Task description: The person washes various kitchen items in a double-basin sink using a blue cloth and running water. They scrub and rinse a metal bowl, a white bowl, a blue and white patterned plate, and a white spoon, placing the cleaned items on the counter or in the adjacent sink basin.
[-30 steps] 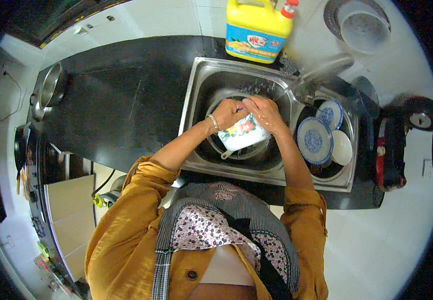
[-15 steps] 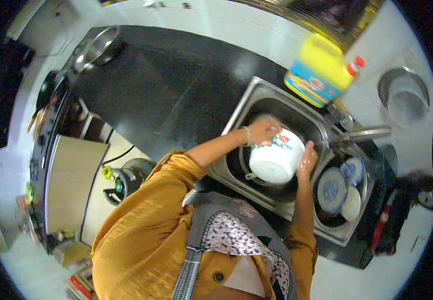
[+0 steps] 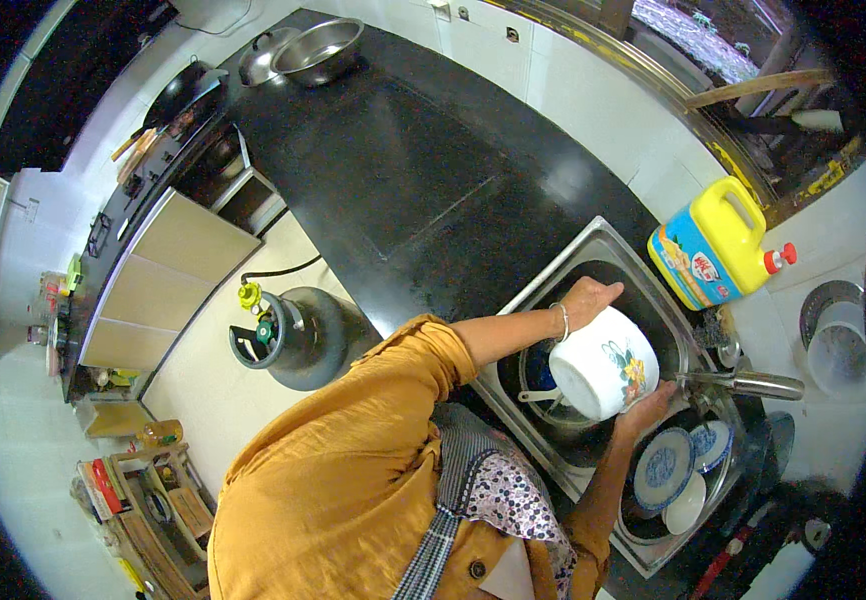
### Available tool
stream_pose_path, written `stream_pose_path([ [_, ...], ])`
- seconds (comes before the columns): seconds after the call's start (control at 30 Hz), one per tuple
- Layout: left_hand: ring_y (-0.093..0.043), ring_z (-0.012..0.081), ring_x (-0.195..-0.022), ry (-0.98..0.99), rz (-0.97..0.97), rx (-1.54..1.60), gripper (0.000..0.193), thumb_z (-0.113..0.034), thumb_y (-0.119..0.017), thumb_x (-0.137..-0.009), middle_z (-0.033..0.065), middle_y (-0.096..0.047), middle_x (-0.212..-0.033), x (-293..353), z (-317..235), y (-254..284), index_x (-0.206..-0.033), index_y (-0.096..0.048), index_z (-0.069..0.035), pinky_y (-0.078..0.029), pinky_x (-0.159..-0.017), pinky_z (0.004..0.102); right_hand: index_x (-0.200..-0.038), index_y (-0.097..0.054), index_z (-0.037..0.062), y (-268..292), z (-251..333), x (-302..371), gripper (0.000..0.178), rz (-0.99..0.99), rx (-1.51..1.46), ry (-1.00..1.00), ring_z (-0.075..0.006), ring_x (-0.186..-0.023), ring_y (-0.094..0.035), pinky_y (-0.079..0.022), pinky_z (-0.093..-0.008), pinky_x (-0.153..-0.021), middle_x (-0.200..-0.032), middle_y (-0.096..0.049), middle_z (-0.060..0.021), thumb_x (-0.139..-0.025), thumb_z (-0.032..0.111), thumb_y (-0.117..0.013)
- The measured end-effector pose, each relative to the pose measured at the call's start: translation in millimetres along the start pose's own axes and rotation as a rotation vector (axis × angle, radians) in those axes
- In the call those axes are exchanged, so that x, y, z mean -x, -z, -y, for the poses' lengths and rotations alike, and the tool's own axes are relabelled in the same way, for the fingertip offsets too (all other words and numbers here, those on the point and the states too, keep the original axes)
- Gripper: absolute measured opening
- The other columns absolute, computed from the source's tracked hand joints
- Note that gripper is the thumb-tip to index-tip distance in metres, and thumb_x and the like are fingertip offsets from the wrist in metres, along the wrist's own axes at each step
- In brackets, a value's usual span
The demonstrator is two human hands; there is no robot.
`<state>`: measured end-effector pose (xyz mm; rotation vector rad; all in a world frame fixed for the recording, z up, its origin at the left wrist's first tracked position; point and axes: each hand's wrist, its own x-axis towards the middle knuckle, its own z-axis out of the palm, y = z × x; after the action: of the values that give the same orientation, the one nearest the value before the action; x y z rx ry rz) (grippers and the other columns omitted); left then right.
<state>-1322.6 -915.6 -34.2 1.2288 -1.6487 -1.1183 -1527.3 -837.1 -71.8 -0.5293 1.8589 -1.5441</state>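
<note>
A white bowl with a flower print point(image 3: 605, 362) is tilted over the large basin of the steel sink point(image 3: 593, 238), its base toward me. My left hand point(image 3: 589, 303) grips its far left rim, thumb stretched along the edge. At the bowl's right side, my right hand point(image 3: 650, 405) supports it from beneath, its fingers partly hidden. Below the bowl, a dark round pan with a light handle point(image 3: 536, 396) lies in the basin. The steel faucet point(image 3: 743, 384) reaches in close to my right hand.
Blue-patterned plates point(image 3: 664, 470) and a white bowl point(image 3: 685, 503) lie in the smaller basin. A yellow detergent jug point(image 3: 718, 245) stands behind the sink. Steel basins point(image 3: 320, 52) sit at the counter's far left. A gas cylinder point(image 3: 318, 340) stands on the floor.
My hands have turned the bowl, so its base now faces left and different flowers show. The whole view has shifted, placing the sink lower and farther right.
</note>
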Motion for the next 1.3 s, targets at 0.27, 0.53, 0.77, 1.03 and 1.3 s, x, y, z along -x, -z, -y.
stream_pose_path([
  [0.27,-0.056,0.0286,-0.092,0.724,0.336,0.471,0.079,-0.045,-0.061,-0.068,0.018,-0.051,-0.111,44,29,-46,-0.124,-0.029,0.0,-0.048,-0.073,0.0366,-0.06,-0.051,0.0047,-9,22,39,0.025,0.284,0.988,1.425,-0.0301,-0.052,-0.05,-0.037,-0.0407,-0.046,-0.057,-0.051,-0.011,-0.079,0.02,-0.057],
  [0.53,-0.059,0.0325,-0.066,0.755,0.104,0.65,0.043,0.003,-0.04,-0.074,0.0193,-0.058,-0.093,35,49,-24,-0.115,-0.045,-0.009,-0.047,-0.041,0.0458,-0.091,-0.06,0.0018,36,-2,13,0.02,1.127,0.591,0.635,-0.0264,-0.081,-0.057,-0.045,-0.0363,-0.074,-0.087,-0.061,-0.013,-0.081,0.018,-0.054],
  [0.77,-0.054,0.0206,-0.047,0.745,0.334,0.461,0.067,0.007,-0.04,-0.063,0.0124,-0.059,-0.082,34,12,-23,-0.125,-0.038,-0.015,-0.038,-0.026,0.0329,-0.088,-0.061,0.0039,-3,14,2,0.02,0.754,0.627,0.588,-0.0243,-0.063,-0.056,-0.044,-0.0329,-0.061,-0.072,-0.058,-0.0126,-0.079,0.021,-0.056],
  [1.03,-0.049,0.0095,-0.057,0.688,0.088,0.741,0.062,0.014,-0.041,-0.059,0.0028,-0.059,-0.081,47,18,-33,-0.116,-0.05,-0.009,-0.04,-0.05,0.0223,-0.095,-0.057,0.008,-11,-28,27,0.023,1.238,0.855,0.471,-0.0375,-0.093,-0.052,-0.04,-0.0473,-0.079,-0.096,-0.057,-0.0182,-0.073,0.006,-0.052],
  [1.3,-0.057,0.0163,-0.078,0.599,0.167,0.73,0.071,0.019,-0.035,-0.057,0.0077,-0.058,-0.098,37,18,-44,-0.121,-0.048,-0.008,-0.047,-0.066,0.027,-0.085,-0.062,0.0102,-30,-32,-2,0.021,0.528,1.307,1.23,-0.0233,-0.08,-0.052,-0.043,-0.0378,-0.073,-0.079,-0.054,-0.007,-0.068,0.02,-0.055],
])
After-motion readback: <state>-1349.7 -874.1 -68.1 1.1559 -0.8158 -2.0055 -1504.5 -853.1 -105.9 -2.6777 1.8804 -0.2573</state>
